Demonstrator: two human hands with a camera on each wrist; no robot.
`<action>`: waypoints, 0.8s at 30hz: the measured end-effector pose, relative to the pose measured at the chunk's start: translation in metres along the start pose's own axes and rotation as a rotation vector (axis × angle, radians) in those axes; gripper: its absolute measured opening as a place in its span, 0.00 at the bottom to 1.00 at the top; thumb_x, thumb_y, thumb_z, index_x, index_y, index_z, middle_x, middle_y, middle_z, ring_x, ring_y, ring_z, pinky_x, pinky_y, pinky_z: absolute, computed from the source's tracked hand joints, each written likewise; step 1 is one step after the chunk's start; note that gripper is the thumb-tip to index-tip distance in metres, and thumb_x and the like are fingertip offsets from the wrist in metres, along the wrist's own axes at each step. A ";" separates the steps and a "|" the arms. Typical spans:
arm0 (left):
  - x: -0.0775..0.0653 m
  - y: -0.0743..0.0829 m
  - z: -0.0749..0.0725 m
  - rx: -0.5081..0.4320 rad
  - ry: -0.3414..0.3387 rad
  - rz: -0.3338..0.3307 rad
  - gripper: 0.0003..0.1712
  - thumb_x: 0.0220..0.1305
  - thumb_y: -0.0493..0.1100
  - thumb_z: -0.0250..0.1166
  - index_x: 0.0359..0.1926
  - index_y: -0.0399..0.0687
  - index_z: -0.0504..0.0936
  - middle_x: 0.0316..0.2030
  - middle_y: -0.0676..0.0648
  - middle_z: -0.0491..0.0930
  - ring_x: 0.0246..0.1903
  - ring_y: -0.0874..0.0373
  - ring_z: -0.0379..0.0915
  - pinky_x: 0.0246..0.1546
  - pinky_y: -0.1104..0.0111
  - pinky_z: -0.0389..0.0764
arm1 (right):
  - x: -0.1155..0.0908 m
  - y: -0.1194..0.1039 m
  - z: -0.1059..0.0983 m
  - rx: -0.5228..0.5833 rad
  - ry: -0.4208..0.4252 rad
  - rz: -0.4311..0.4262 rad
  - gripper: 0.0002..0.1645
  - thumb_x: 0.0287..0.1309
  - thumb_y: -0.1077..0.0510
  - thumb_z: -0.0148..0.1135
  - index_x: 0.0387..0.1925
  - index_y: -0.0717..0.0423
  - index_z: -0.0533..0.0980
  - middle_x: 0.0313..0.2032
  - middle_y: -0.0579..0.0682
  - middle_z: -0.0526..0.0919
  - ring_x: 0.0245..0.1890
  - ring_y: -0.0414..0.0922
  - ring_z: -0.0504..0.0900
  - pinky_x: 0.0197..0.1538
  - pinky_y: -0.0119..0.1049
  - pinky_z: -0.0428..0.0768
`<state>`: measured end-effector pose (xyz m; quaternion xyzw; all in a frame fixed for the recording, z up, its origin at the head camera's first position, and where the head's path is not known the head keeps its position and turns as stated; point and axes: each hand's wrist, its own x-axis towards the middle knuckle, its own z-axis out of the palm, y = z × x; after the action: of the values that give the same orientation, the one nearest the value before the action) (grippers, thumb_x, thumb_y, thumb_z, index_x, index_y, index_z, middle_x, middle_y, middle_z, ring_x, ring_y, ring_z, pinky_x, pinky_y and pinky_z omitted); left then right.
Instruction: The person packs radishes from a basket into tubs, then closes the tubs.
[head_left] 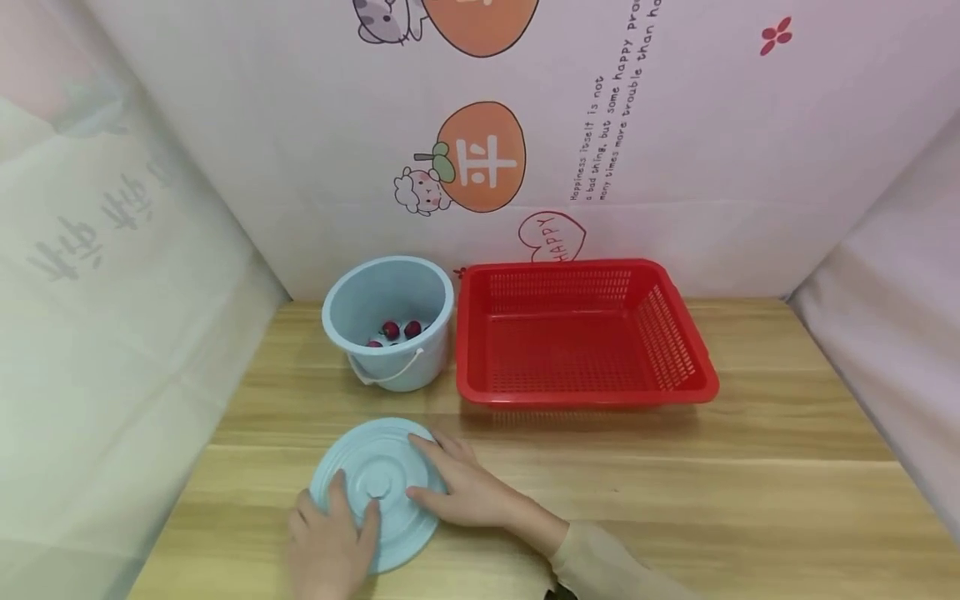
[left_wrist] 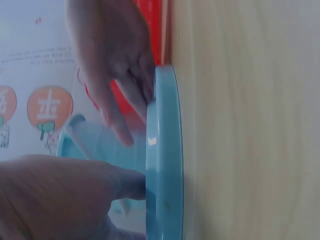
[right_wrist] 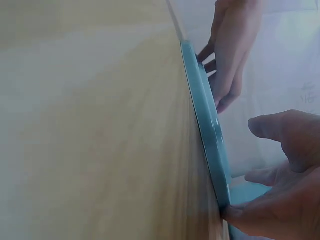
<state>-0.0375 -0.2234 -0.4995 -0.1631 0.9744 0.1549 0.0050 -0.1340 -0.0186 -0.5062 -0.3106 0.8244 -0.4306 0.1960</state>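
Observation:
A round light-blue lid (head_left: 390,533) with a small central knob lies flat on the wooden table, in front of a light-blue bucket (head_left: 420,367). My left hand (head_left: 330,546) rests on the lid's near-left part, thumb and index finger spread over its top. At the right side, my right hand (head_left: 472,496) touches the lid with its fingers apart. In the right wrist view, a finger (right_wrist: 234,213) of that hand meets the rim, while the thumb stands off the lid. Several small dark-red fruits (head_left: 391,330) lie inside the bucket.
A red plastic basket (head_left: 588,398) with slotted sides stands right of the bucket, against the printed back cloth (head_left: 315,125). The bucket's white handle (head_left: 390,377) hangs down in front. White cloth also hangs at the left and right of the wooden table (head_left: 750,500).

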 end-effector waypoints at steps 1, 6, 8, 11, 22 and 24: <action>-0.003 0.006 0.003 -0.005 0.008 0.002 0.42 0.74 0.57 0.61 0.74 0.29 0.64 0.60 0.11 0.59 0.58 0.16 0.62 0.45 0.31 0.76 | -0.004 0.002 -0.001 0.007 0.015 -0.002 0.44 0.74 0.42 0.62 0.82 0.50 0.60 0.81 0.66 0.52 0.78 0.66 0.54 0.71 0.68 0.63; -0.012 0.024 0.014 -0.108 0.061 0.001 0.44 0.70 0.59 0.64 0.72 0.29 0.67 0.59 0.13 0.61 0.59 0.20 0.59 0.50 0.33 0.71 | -0.014 0.011 -0.005 0.108 0.151 0.017 0.39 0.69 0.48 0.69 0.77 0.50 0.70 0.77 0.63 0.64 0.74 0.64 0.63 0.69 0.70 0.64; -0.014 0.028 0.015 -0.159 0.075 -0.011 0.44 0.70 0.58 0.66 0.72 0.29 0.68 0.60 0.13 0.59 0.60 0.21 0.56 0.53 0.32 0.67 | -0.013 0.014 -0.006 0.152 0.203 0.011 0.35 0.67 0.50 0.71 0.73 0.50 0.74 0.73 0.60 0.71 0.73 0.63 0.67 0.71 0.71 0.60; -0.015 0.032 0.015 -0.217 0.085 -0.037 0.43 0.69 0.56 0.67 0.72 0.30 0.69 0.62 0.13 0.56 0.63 0.20 0.51 0.57 0.31 0.62 | -0.010 0.016 -0.011 0.180 0.250 0.009 0.30 0.67 0.51 0.72 0.68 0.49 0.79 0.69 0.58 0.76 0.71 0.60 0.71 0.72 0.70 0.59; -0.032 0.045 0.016 -0.244 0.173 -0.170 0.38 0.63 0.57 0.72 0.66 0.37 0.80 0.61 0.20 0.63 0.59 0.24 0.54 0.54 0.33 0.63 | -0.028 -0.001 -0.013 -0.049 0.230 -0.011 0.31 0.65 0.52 0.74 0.67 0.56 0.80 0.72 0.66 0.68 0.65 0.59 0.64 0.62 0.56 0.72; -0.038 0.047 0.016 -0.217 0.279 -0.183 0.37 0.58 0.59 0.74 0.62 0.40 0.83 0.59 0.22 0.67 0.57 0.25 0.58 0.51 0.34 0.63 | -0.034 -0.010 -0.014 -0.093 0.226 -0.026 0.31 0.65 0.53 0.74 0.67 0.56 0.80 0.73 0.65 0.67 0.64 0.58 0.63 0.62 0.54 0.72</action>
<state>-0.0170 -0.1639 -0.4987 -0.2705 0.9243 0.2340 -0.1335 -0.1144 0.0085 -0.4884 -0.2797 0.8562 -0.4267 0.0816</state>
